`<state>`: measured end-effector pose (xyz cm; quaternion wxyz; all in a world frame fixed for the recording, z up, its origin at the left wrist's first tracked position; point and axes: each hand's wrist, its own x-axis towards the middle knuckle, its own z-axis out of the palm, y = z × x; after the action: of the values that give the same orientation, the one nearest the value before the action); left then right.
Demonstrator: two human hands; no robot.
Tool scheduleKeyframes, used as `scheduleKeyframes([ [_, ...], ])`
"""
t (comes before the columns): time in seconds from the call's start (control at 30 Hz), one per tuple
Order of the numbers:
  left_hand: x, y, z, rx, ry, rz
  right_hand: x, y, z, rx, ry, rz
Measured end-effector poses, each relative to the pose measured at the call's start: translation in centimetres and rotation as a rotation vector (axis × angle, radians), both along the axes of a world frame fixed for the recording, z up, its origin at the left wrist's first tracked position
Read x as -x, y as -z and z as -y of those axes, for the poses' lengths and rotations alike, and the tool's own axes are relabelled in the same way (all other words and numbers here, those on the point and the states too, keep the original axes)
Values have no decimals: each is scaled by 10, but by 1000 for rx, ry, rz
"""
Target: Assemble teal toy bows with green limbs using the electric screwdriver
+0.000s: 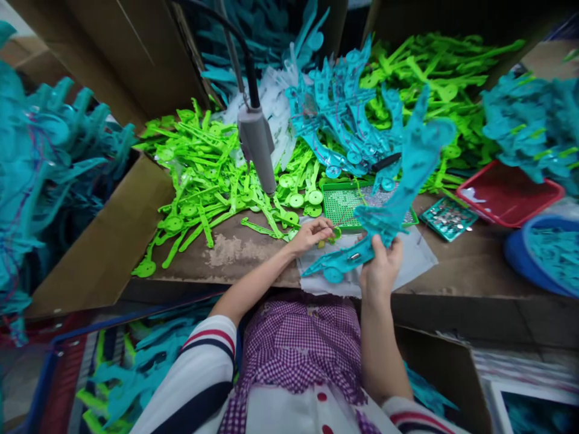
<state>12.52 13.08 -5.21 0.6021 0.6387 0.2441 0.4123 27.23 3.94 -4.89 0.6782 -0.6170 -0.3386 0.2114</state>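
Note:
My right hand (pixel 382 265) is wrapped round the lower part of a large curved turquoise plastic shell (pixel 414 163), holding it tilted above the table's front edge. A small metal piece shows in the shell near the fingers. Left of it, my left hand (pixel 314 235) is closed in a pinch, fingertips together. Right beside those fingertips is a small yellow-green piece (pixel 335 235); what the pinch holds is too small to make out. Under both hands lies a white sheet (pixel 418 256). Behind them stands a green perforated tray (pixel 332 208) with small metal parts, partly hidden by the shell.
A grey electric screwdriver (pixel 257 147) hangs over heaped lime-green plastic arms (pixel 203 175). Turquoise shells with wires (pixel 335 108) pile up behind. At right are a small teal tray (pixel 447 218), a red basket (pixel 511 196) and a blue basin (pixel 520 253). A cardboard flap (pixel 104 241) rises at left.

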Motion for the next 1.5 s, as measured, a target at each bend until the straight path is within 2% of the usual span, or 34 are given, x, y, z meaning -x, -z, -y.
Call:
scheduleKeyframes([
  [0.03, 1, -1, 0, -61, 23, -50, 6, 4, 18, 28, -1, -96],
  [0.1, 4, -4, 4, -248, -15, -168, 19, 10, 47, 79, 18, -259],
  [0.2, 10, -15, 16, -677, -111, -341, 36, 12, 67, 121, 68, -451],
  [0.3, 28, -30, 39, -1133, 3, -522, 42, 7, 69, 148, 85, -597],
  [0.33, 37, -33, 50, -1237, 60, -568, 41, 5, 70, 161, 78, -631],
  [0.4, 57, -33, 74, -1323, 113, -611, 37, 2, 74, 190, 40, -673],
  [0.53, 96, -6, 122, -1213, 90, -702, 20, 2, 89, 235, 27, -639],
  [0.63, 114, 18, 142, -1096, 89, -774, -7, 5, 98, 348, 15, -577],
  [0.73, 122, 35, 145, -1009, 46, -719, -47, 5, 97, 500, -55, -413],
  [0.83, 122, 46, 139, -963, 8, -613, -89, 3, 79, 537, -6, -155],
  [0.87, 121, 49, 138, -956, -6, -584, -99, 2, 68, 550, -21, -122],
  [0.93, 120, 52, 136, -955, -43, -537, -112, 1, 46, 605, -153, -172],
  [1.03, 121, 54, 135, -957, -87, -504, -112, 1, 23, 611, -302, -309],
  [1.17, 124, 52, 141, -919, -67, -517, -91, 2, 31, 493, -264, -430],
  [1.2, 125, 51, 143, -893, -117, -524, -84, 3, 37, 454, -239, -450],
  [1.33, 126, 41, 147, -677, -465, -668, -52, 5, 66, 211, -120, -493],
  [1.4, 129, 30, 142, -563, -447, -738, -38, -2, 81, 59, -24, -448],
  [1.5, 134, 7, 128, -407, -298, -756, -25, -28, 106, -121, 61, -280],
])
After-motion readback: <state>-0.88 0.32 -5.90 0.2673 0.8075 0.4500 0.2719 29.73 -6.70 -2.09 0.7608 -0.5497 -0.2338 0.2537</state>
